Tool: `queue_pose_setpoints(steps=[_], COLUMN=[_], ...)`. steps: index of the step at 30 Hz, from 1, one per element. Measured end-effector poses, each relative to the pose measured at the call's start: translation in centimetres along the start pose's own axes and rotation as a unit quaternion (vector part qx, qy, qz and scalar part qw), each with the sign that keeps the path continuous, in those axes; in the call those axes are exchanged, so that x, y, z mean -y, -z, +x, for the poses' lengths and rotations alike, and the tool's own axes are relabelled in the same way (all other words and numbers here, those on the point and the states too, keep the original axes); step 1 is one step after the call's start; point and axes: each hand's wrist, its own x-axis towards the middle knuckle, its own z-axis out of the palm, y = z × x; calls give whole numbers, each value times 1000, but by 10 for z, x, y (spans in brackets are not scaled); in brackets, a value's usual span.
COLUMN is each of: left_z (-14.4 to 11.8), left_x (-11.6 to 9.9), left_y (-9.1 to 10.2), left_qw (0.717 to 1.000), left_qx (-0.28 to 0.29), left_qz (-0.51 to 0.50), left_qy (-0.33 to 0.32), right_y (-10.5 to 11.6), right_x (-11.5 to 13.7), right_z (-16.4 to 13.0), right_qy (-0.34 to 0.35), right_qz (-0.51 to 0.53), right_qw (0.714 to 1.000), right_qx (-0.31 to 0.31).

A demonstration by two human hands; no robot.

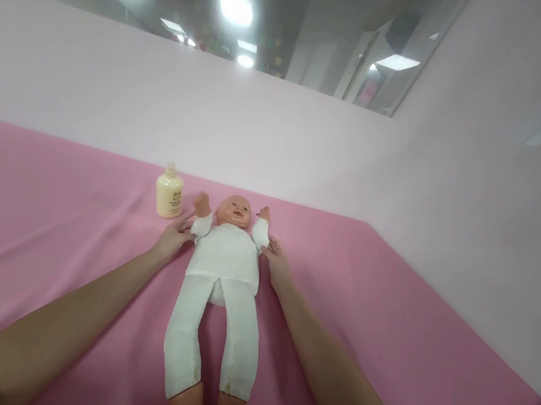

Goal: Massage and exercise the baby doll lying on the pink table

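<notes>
Doll [223, 269] supine | left hand [172, 238], right hand [276, 266] flank torso | fingers open, touching sleeves

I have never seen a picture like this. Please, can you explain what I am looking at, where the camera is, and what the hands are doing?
The camera sits on a person's head and looks forward and down, so both arms reach in from below. On a pink sheet lies a doll in white clothes, face up. The left hand touches the doll's side near one arm, and the right hand touches the other side. Neither hand has closed a grip on anything. A cream bottle stands beside the doll's head, near the left hand. A pale wall is behind.
</notes>
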Motion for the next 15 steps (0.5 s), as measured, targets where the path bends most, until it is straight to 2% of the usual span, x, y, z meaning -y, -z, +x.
queue_pose_setpoints(steps=[5,15], left_z=[4,4], left_x=[9,12], left_y=[2,2], left_qw=[999,999], left_qx=[-16,-32], left_qz=[-48,18], left_qy=[13,8], right_y=[2,1], right_x=[-3,-8], right_z=[5,6], right_qy=[-32,-58], right_qz=[64,52], right_qw=[997,997], right_qx=[8,-4])
